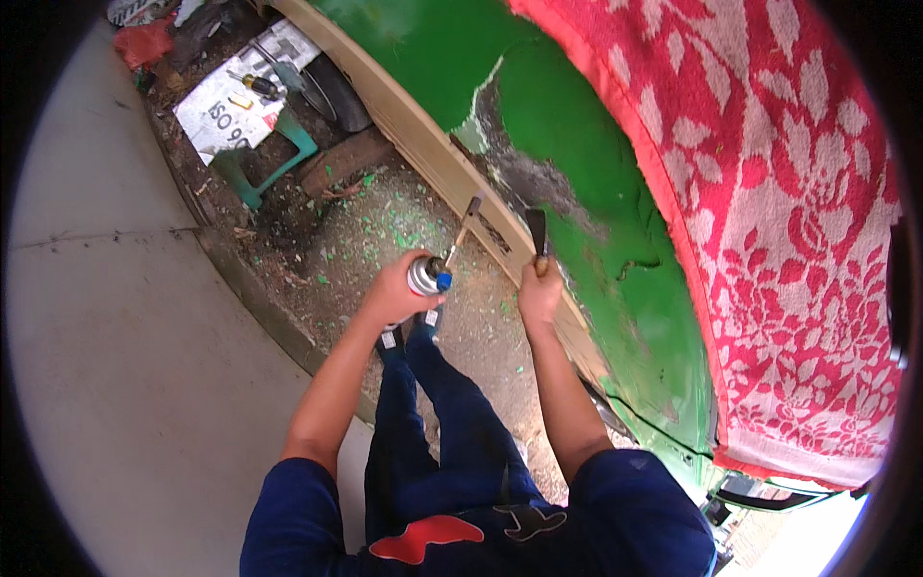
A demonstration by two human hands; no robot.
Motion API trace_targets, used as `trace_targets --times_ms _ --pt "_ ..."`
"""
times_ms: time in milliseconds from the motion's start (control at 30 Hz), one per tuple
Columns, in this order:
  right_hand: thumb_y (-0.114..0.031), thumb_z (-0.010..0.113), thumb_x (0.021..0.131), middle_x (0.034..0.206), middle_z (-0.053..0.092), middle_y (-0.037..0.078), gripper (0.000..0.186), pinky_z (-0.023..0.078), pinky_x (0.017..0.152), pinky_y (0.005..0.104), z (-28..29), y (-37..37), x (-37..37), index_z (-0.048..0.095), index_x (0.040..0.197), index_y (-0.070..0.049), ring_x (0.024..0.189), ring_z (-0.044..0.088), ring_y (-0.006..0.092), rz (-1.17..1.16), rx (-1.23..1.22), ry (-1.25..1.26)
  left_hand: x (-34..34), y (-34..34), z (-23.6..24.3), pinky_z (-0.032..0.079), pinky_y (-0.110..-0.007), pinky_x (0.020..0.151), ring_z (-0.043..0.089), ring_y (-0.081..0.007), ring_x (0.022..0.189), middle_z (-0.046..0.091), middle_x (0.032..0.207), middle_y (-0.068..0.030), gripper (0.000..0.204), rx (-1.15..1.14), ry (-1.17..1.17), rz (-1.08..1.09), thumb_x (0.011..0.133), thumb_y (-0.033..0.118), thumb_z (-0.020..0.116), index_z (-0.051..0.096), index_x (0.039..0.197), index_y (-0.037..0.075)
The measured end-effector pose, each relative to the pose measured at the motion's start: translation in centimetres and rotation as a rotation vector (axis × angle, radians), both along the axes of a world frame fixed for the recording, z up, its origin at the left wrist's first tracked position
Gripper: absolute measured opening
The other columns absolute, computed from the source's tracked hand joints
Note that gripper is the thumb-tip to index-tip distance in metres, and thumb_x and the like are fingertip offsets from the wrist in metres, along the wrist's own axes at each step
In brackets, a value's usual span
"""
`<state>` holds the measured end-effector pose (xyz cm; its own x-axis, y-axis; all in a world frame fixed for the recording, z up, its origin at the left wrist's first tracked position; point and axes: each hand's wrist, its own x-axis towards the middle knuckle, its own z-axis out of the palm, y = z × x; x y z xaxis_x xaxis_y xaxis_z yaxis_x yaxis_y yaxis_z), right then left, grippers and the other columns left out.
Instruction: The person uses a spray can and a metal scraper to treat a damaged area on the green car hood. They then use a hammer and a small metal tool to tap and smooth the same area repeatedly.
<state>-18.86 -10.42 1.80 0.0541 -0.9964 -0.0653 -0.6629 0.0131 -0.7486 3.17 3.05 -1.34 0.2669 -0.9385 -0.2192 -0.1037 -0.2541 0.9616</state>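
Torch and scraper show in the head view, one in each hand, over the ground beside a green panel. The left hand is curled round the torch's can, the nozzle pointing up toward the tan sill; the right hand is closed on the scraper's handle, its blade by the panel's edge, though contact is hard to tell. The torch looks fairly light, rigid and smooth enough to slip; the can is the place to grip, well clear of the nozzle, which may be hot. The scraper should be light, with a thin, stiff blade, best held by its handle. The sill runs along the panel's edge, a red patterned cloth covers the area beyond, green flakes litter the ground, and a stool stands ahead on the left, a screwdriver lying on the white board over it.
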Motion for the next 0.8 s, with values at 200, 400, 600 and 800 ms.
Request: trace_targets --times_ms 200,400,600,800 --pt "-0.008 0.059 0.085 0.065 0.048 0.006 0.009 0.041 0.057 0.0327 -0.7 1.3 0.1 0.056 0.083 0.0 0.059 0.045 0.0145 -0.071 0.038 0.029 -0.6 0.6 -0.2 0.052 -0.037 0.089 0.068 -0.027 0.1 0.069 0.107 -0.0149 0.072 0.006 0.03 0.009 0.06 0.028 0.089 0.058 0.122 0.005" --pt "-0.009 0.059 0.086 0.064 0.047 0.007 0.013 0.041 0.056 0.0339 -0.3 2.2 -0.2 0.055 0.082 0.001 0.06 0.045 0.0144 -0.096 0.084 0.031 -0.5 0.3 -0.3 0.053 -0.039 0.087 0.069 -0.0312 0.099 0.069 0.106 -0.0167 0.072 0.008 -0.03 0.008 0.06 0.03 0.089 0.059 0.121 0.006" --pt "-0.011 0.06 0.086 0.064 0.051 0.014 0.014 0.043 0.058 0.0366 0.0 1.3 0.3 0.057 0.083 0.002 0.058 0.048 0.0203 -0.059 0.045 0.044 -1.1 0.3 -1.1 0.053 -0.039 0.088 0.068 -0.0325 0.099 0.069 0.106 -0.0176 0.073 -0.013 -0.048 0.004 0.059 0.031 0.089 0.059 0.12 0.004" --pt "-0.01 0.059 0.087 0.066 0.055 0.021 0.013 0.044 0.058 0.0425 -0.2 2.1 -0.3 0.054 0.084 0.002 0.06 0.055 0.0384 -0.015 -0.014 0.085 -0.9 1.4 -0.3 0.052 -0.038 0.09 0.068 -0.0293 0.101 0.069 0.108 -0.0161 0.074 0.02 0.0 -0.035 0.059 0.029 0.09 0.059 0.122 0.004"
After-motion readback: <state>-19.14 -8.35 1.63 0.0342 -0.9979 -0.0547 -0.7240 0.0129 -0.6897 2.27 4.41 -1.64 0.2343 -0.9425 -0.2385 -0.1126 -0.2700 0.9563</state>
